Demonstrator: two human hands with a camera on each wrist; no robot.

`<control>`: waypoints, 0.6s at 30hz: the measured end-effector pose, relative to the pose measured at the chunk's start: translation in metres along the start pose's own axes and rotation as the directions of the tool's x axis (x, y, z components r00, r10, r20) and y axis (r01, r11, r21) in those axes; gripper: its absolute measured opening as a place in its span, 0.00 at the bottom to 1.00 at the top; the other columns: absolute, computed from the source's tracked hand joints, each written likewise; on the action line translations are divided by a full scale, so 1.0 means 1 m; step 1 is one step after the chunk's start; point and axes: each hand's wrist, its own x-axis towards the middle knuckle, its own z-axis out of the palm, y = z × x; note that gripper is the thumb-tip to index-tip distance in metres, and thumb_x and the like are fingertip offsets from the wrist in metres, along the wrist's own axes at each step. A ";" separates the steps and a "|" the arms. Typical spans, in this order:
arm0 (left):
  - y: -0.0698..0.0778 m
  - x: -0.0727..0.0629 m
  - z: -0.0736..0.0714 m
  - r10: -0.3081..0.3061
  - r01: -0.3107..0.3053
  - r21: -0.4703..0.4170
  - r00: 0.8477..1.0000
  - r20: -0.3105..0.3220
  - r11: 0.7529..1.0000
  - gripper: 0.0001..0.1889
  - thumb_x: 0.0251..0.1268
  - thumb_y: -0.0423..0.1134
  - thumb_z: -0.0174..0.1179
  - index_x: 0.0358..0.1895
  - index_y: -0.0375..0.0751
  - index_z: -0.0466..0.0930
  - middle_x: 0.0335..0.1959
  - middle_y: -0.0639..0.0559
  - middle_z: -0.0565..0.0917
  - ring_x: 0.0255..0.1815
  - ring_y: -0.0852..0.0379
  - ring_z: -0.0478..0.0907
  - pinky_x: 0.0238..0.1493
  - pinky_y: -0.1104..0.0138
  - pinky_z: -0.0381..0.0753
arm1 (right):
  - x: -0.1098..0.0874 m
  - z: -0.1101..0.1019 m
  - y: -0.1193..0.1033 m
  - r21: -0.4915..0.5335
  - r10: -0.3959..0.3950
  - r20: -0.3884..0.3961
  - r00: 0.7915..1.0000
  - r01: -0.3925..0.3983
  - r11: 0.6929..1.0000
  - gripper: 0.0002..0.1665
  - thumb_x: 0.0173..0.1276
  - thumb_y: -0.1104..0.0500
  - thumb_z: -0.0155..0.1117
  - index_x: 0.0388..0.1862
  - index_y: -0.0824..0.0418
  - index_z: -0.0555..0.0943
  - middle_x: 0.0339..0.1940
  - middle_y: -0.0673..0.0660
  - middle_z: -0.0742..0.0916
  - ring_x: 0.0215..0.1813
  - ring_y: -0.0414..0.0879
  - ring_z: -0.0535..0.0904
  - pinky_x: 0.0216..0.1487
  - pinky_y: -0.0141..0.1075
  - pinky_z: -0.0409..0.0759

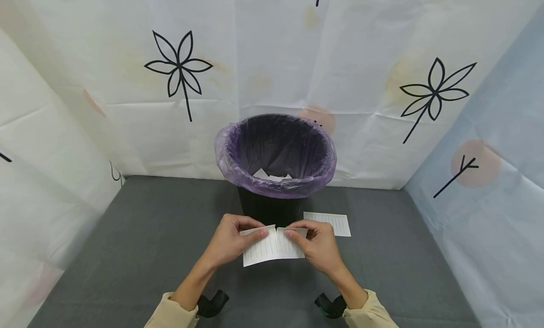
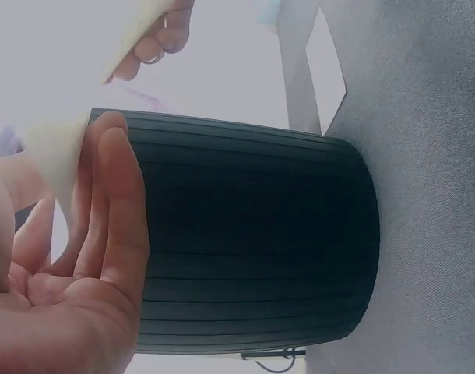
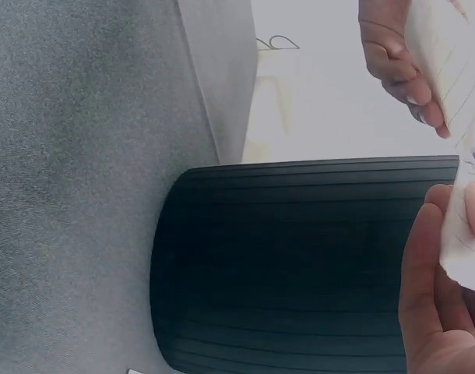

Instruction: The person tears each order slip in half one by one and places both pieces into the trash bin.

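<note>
A lined white sheet of paper (image 1: 262, 252) is stretched between both hands in the head view, with a short tear at the middle of its top edge. My left hand (image 1: 229, 237) pinches the part left of the tear between thumb and fingers. On the other side my right hand (image 1: 319, 245) pinches the paper the same way, close to the tear. In the left wrist view the paper (image 2: 60, 152) bends between thumb and fingers. The right wrist view has the curled paper (image 3: 459, 249) over the right fingers.
Just beyond the hands stands a black ribbed bin (image 2: 253, 226) with a purple liner (image 1: 276, 189) folded over its rim. White paper scraps (image 1: 261, 174) lie inside. Another lined slip (image 1: 333, 222) rests on the grey table (image 1: 148, 252), right of the bin. Patterned cloth (image 1: 272, 59) surrounds the table.
</note>
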 end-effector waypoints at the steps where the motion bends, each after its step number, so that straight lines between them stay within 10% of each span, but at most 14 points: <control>1: 0.000 0.000 0.000 0.004 -0.004 0.009 1.000 -0.001 1.000 0.07 0.63 0.36 0.72 0.39 0.35 0.91 0.34 0.46 0.89 0.22 0.58 0.82 0.23 0.65 0.82 | 0.000 0.000 0.000 -0.004 -0.004 -0.002 1.000 0.004 1.000 0.05 0.61 0.71 0.74 0.35 0.64 0.90 0.19 0.55 0.85 0.14 0.35 0.56 0.13 0.30 0.55; 18: 0.010 -0.001 -0.007 0.077 -0.069 0.056 0.985 -0.153 0.996 0.02 0.59 0.32 0.74 0.33 0.37 0.91 0.28 0.52 0.89 0.22 0.59 0.79 0.24 0.67 0.79 | 0.000 -0.011 -0.016 0.042 -0.117 -0.112 0.987 0.122 0.992 0.09 0.58 0.77 0.73 0.34 0.67 0.89 0.27 0.58 0.89 0.09 0.40 0.52 0.11 0.28 0.55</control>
